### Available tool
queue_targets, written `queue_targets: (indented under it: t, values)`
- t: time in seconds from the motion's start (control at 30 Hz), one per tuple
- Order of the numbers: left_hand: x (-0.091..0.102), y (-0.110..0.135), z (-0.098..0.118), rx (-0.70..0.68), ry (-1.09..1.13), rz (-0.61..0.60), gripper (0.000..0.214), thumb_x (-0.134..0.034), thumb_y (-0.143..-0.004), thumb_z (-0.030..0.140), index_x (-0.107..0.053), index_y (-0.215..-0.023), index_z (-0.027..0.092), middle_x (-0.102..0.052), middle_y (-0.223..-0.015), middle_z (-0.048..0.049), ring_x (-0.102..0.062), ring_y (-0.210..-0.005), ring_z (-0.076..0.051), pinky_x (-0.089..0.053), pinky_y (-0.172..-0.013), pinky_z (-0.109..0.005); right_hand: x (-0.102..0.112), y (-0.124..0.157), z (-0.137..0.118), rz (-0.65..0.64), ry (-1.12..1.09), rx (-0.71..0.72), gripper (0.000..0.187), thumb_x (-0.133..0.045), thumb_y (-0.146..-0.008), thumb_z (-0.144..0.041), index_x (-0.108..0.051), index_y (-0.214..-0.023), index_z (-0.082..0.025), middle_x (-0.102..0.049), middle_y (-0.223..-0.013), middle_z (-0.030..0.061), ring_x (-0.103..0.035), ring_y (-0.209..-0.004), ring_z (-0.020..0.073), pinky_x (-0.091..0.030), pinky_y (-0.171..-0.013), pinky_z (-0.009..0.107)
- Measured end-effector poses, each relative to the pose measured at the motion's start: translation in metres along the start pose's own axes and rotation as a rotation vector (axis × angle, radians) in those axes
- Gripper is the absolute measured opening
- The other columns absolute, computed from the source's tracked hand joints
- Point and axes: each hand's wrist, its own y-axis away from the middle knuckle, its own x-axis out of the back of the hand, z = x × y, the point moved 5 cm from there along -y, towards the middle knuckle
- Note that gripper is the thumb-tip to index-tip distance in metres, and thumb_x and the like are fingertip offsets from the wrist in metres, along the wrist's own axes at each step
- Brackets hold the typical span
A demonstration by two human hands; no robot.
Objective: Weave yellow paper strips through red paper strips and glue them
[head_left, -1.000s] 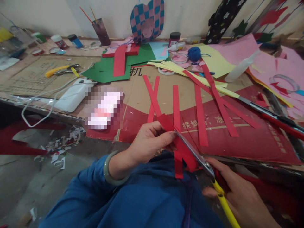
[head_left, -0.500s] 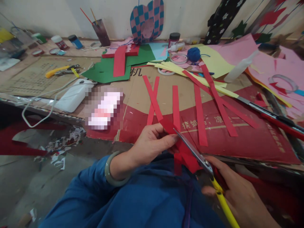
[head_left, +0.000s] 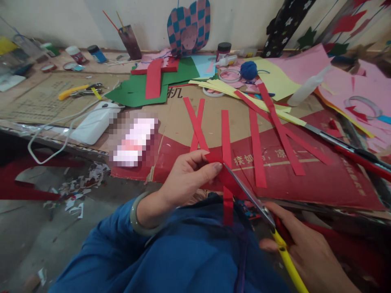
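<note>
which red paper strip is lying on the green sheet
The wide red strip at left, lying across the green paper; the narrower red strips lie further right, none touching green.

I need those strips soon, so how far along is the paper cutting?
Done: several red strips lie cut on the cardboard. In hand: the left hand pinches a red paper piece while the right hand works the scissors into it. Left: that piece is only partly cut, with one strip hanging down.
</note>
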Motion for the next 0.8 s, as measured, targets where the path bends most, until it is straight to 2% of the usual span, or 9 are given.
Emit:
queue_targets:
  t: [0.27, 0.5, 0.67, 0.8]
  values:
    - [-0.001, 0.003, -0.011, 0.058, -0.028, -0.072, 0.031, -0.087, -0.068, 0.037, -0.068, -0.077, 0.014, -0.068, -0.065, 0.0013, -0.063, -0.052, -0.008, -0.055, -0.052, -0.017, 0.001, -0.003, -0.003, -0.024, -0.004, -0.02, 0.044, -0.058, -0.085, -0.042, -0.057, -0.125, -0.026, -0.075, -0.091, 0.0043, -0.072, -0.069, 0.0208, -0.054, -0.059, 0.027]
    - [0.0, 0.003, -0.009, 0.059, -0.051, -0.078, 0.031, -0.087, -0.069, 0.038, -0.067, -0.074, 0.014, -0.067, -0.064, 0.0012, -0.062, -0.053, -0.008, -0.056, -0.054, -0.018, 0.0, -0.004, -0.002, -0.063, -0.024, -0.019, 0.041, -0.058, -0.08, -0.031, -0.058, -0.121, -0.028, -0.074, -0.081, -0.0008, -0.069, -0.057, 0.0172, -0.05, -0.052, 0.023]
    - [-0.002, 0.004, -0.011, 0.059, -0.017, -0.115, 0.025, -0.085, -0.072, 0.032, -0.069, -0.076, 0.014, -0.067, -0.065, 0.0022, -0.062, -0.054, -0.006, -0.055, -0.056, -0.015, 0.004, -0.006, -0.005, -0.01, -0.005, -0.012, 0.04, -0.057, -0.082, -0.036, -0.058, -0.121, -0.025, -0.074, -0.082, 0.0015, -0.067, -0.054, 0.0173, -0.049, -0.048, 0.025]
    - [-0.002, 0.007, -0.015, 0.086, -0.059, -0.11, 0.027, -0.085, -0.072, 0.035, -0.07, -0.077, 0.013, -0.068, -0.069, 0.0007, -0.064, -0.058, -0.008, -0.057, -0.06, -0.018, 0.001, -0.005, -0.004, -0.027, -0.001, -0.038, 0.041, -0.058, -0.081, -0.036, -0.059, -0.121, -0.026, -0.073, -0.077, 0.0004, -0.068, -0.056, 0.0187, -0.05, -0.051, 0.026]
